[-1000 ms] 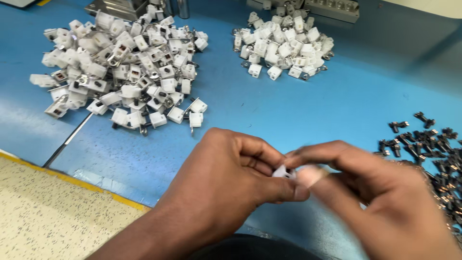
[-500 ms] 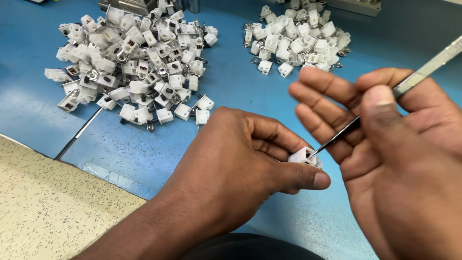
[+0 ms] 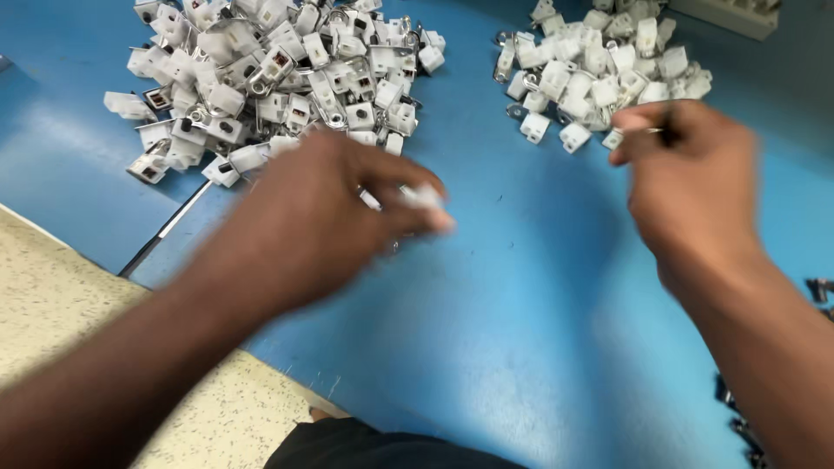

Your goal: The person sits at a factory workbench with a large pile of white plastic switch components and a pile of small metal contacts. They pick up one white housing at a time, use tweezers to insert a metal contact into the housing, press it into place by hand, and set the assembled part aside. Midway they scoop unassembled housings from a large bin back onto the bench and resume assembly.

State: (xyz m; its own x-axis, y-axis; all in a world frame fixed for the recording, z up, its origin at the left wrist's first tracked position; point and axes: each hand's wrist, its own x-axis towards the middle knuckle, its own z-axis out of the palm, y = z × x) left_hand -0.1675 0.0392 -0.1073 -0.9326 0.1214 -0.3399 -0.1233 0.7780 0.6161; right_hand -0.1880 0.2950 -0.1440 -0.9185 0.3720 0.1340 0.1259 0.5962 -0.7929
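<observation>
Left hand [image 3: 326,213] is blurred, fingers curled together around a small white plastic piece [image 3: 423,199] that pokes out past the fingertips – clamped on it, over the blue mat [image 3: 521,330] between the two heaps. Right hand [image 3: 691,187] sits well apart from the left, up by the smaller heap; fingers pinched near a white piece at the heap's edge, with a thin metal bit showing at the fingertips – too blurred to tell whether it grips anything. Big pile of white clips with metal parts [image 3: 269,78] lies just beyond the left hand, whose knuckles cover its near edge. Smaller pile of white clips [image 3: 599,69] is touching or just beside the right fingertips. Dark metal screws [image 3: 821,291] lie at the right edge, partly hidden by the right forearm. Speckled beige floor [image 3: 61,304] shows lower left.
</observation>
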